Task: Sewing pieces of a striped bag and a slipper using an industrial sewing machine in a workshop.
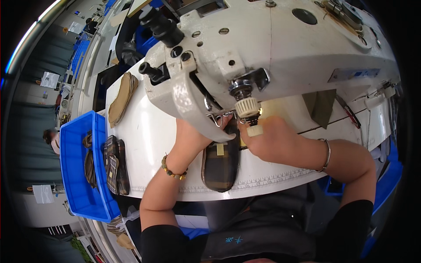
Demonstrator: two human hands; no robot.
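A white sewing machine spans the upper middle, over a dark plaid slipper-shaped piece with a small pale tab, lying lengthwise under the needle area. My left hand is at the piece's upper left, its fingers mostly hidden behind the machine's curved arm, so their grip is unclear. My right hand is at the piece's upper right edge with fingers curled closed on it, partly behind the tension knob.
A blue bin with dark pieces stands left, beside stacked plaid pieces. Tan pieces lie upper left on the white table. Olive fabric and thread snips lie right. Another person is at far left.
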